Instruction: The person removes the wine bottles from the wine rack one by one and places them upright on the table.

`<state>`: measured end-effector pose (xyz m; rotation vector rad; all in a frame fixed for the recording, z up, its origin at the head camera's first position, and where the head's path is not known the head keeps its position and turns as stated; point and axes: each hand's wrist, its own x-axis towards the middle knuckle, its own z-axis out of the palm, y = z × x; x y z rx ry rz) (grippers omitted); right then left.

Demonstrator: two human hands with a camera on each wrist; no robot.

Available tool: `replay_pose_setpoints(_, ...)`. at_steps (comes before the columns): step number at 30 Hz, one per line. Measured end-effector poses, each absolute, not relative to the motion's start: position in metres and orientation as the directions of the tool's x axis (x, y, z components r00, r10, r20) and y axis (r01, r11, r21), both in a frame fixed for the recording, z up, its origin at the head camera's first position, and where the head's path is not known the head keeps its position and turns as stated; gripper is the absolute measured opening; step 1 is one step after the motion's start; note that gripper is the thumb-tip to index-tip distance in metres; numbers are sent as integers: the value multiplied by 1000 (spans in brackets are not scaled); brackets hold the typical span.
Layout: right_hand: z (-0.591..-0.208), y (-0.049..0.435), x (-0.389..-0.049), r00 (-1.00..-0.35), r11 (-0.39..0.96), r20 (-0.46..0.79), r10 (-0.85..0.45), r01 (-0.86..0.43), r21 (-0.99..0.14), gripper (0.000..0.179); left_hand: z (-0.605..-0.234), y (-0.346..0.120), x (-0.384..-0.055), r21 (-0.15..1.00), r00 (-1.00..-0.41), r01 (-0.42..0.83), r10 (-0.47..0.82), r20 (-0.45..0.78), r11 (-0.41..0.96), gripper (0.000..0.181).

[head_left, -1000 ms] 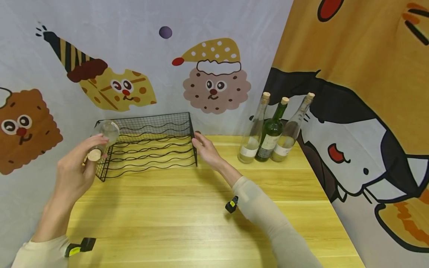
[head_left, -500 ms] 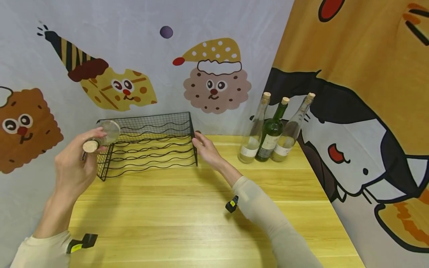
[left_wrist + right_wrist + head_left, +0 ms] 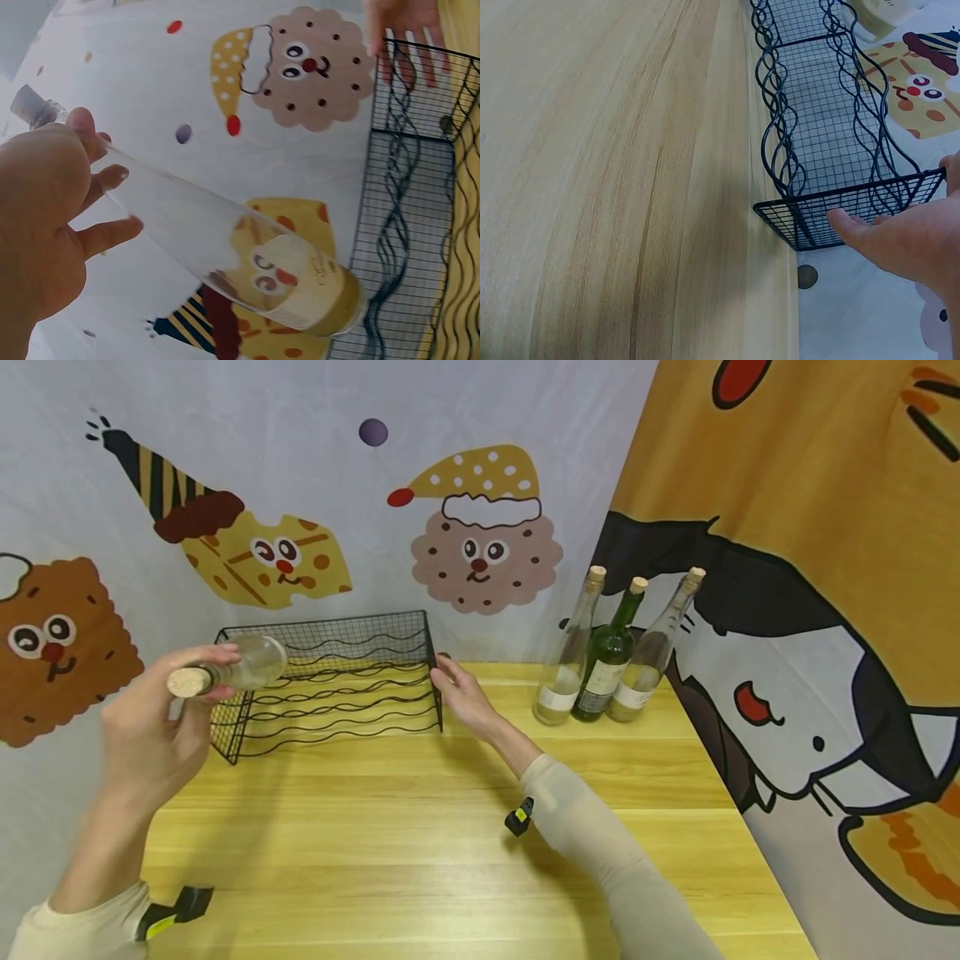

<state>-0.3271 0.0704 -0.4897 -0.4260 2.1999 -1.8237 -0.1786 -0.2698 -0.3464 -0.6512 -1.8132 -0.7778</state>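
My left hand [image 3: 153, 727] pinches a clear corked glass bottle [image 3: 258, 662] by its neck. The bottle is tilted, its cork [image 3: 189, 682] pointing back towards me and its base over the left end of a black wire wine rack [image 3: 360, 639]. In the left wrist view, pale liquid and a label [image 3: 307, 277] show near the bottle's base, which overlaps the rack's mesh. At the rack's other end, my right hand [image 3: 465, 697] rests with extended fingers against the mesh side panel [image 3: 817, 217]. The left wrist view shows those fingers spread behind the mesh.
Three corked bottles stand upright to the right of the rack: a clear one [image 3: 558, 689], a green one [image 3: 607, 652] and another clear one [image 3: 645, 668]. A wooden table [image 3: 420, 860] carries everything. A printed cloth [image 3: 300, 410] hangs behind the rack.
My left hand has tipped the bottle further, its cork end moving left and its base swinging right over the rack. My right hand stays at the rack's side.
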Motion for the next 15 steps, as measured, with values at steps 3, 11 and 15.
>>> replay_pose_setpoints(3,-489,70,-328,-925,166,-7,-379,-61,-984,66,-338,-264,-173,206,-330,750,85,940,629,40)
replay_pose_setpoints(11,-489,70,-328,-926,175,-8,-378,-63,-983,67,-315,-252,-156,227,-330,791,84,940,568,39)
replay_pose_setpoints(15,-489,70,-327,-926,173,-9,-377,-61,-983,66,-307,-248,-150,230,-315,828,85,945,511,44)
